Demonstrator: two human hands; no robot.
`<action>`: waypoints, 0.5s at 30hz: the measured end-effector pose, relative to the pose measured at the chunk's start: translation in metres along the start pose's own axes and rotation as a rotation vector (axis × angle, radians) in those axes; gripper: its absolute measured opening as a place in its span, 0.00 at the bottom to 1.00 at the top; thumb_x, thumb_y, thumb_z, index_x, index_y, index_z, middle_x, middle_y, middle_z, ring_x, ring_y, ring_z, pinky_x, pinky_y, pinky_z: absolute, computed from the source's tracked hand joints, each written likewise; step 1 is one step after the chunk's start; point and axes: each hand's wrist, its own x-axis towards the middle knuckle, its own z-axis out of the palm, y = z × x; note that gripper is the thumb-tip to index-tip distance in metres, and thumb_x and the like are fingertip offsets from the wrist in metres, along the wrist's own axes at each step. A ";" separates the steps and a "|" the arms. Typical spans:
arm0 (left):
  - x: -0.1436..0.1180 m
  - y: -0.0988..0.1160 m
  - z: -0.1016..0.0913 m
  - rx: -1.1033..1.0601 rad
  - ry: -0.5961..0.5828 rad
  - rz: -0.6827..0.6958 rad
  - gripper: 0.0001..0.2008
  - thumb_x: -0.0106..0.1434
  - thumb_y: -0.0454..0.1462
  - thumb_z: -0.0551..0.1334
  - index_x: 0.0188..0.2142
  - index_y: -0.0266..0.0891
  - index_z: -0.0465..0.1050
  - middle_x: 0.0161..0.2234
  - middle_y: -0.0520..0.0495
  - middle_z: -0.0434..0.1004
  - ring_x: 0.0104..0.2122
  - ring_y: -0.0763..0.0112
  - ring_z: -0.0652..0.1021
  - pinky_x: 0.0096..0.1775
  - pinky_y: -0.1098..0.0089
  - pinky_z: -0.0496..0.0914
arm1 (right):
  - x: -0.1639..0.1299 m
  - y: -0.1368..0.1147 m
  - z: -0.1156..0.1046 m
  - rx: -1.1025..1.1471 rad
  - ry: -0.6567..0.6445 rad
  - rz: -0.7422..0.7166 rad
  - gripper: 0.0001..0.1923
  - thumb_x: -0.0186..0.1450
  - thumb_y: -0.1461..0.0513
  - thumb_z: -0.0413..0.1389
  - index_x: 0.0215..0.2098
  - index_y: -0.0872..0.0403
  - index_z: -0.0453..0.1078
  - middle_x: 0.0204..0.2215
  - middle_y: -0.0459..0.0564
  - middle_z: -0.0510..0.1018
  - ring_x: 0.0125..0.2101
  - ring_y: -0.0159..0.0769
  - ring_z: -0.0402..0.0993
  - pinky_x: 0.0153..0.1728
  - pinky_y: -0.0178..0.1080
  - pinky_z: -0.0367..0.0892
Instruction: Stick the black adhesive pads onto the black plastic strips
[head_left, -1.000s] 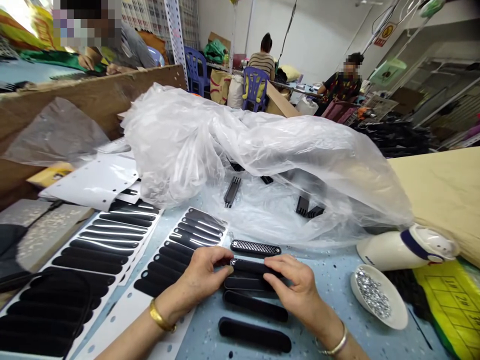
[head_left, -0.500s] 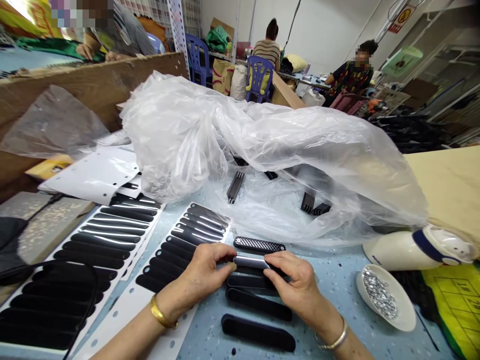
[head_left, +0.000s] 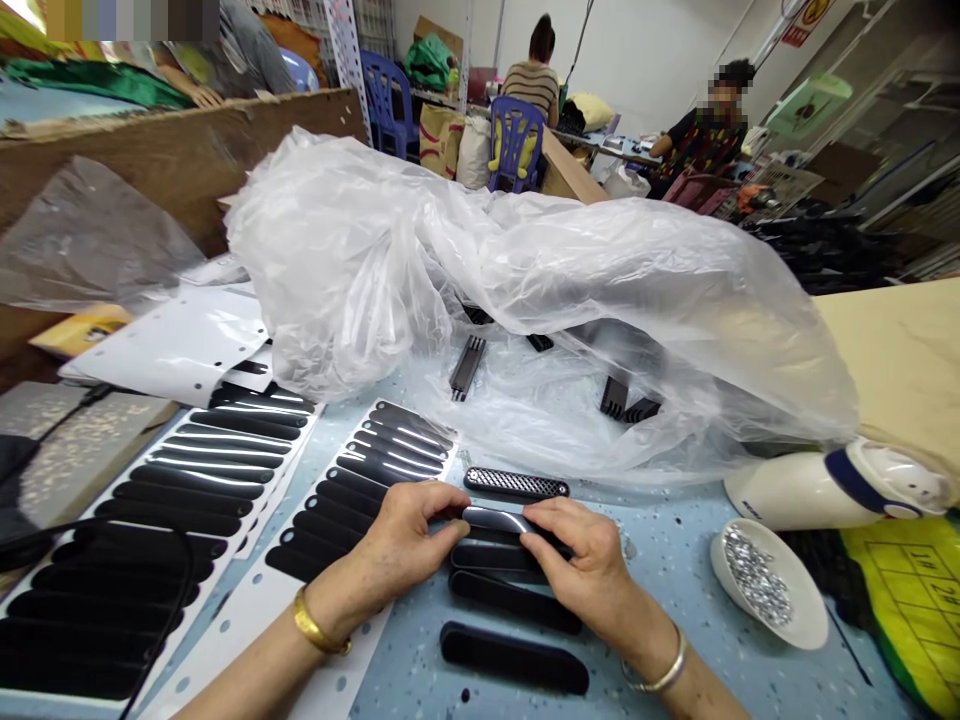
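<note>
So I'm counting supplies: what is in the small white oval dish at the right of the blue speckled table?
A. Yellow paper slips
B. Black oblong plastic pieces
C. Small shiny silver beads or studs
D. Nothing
C: the small white oval dish holds a heap of small shiny silver beads or studs, nothing black or yellow.

The strip [head_left: 495,520] in my fingers looks like glossy black plastic, same shine as the black stickers on their white paper sheets [head_left: 352,490]. The big bag [head_left: 525,290] is thin, crinkly clear plastic. The worktop [head_left: 667,560] is smooth speckled blue, and the little dish [head_left: 795,625] is smooth, glossy white.
</note>
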 end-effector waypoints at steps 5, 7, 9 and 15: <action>-0.001 0.002 -0.002 -0.003 -0.003 0.010 0.07 0.57 0.34 0.61 0.33 0.38 0.78 0.30 0.50 0.81 0.30 0.68 0.78 0.35 0.68 0.70 | 0.000 -0.002 0.001 -0.012 0.016 0.008 0.09 0.61 0.68 0.59 0.39 0.56 0.79 0.33 0.53 0.82 0.31 0.40 0.78 0.33 0.41 0.73; -0.001 0.002 -0.002 0.003 -0.008 0.006 0.07 0.57 0.34 0.61 0.33 0.38 0.78 0.30 0.50 0.81 0.30 0.68 0.78 0.35 0.69 0.70 | 0.000 -0.002 0.001 -0.005 0.016 0.008 0.09 0.61 0.68 0.59 0.39 0.56 0.79 0.33 0.53 0.82 0.31 0.40 0.78 0.33 0.41 0.74; -0.001 0.000 -0.002 0.010 -0.010 -0.001 0.07 0.57 0.34 0.61 0.33 0.39 0.79 0.30 0.50 0.81 0.30 0.68 0.78 0.35 0.69 0.70 | 0.000 -0.002 0.000 -0.001 0.021 0.006 0.09 0.61 0.68 0.59 0.39 0.55 0.79 0.33 0.53 0.82 0.32 0.40 0.79 0.33 0.41 0.74; 0.001 -0.002 -0.001 0.012 -0.005 -0.006 0.08 0.58 0.35 0.60 0.34 0.40 0.79 0.30 0.50 0.82 0.30 0.68 0.79 0.35 0.70 0.71 | 0.001 -0.003 0.000 -0.028 0.015 -0.016 0.09 0.62 0.68 0.58 0.39 0.55 0.79 0.32 0.53 0.82 0.31 0.40 0.79 0.33 0.41 0.74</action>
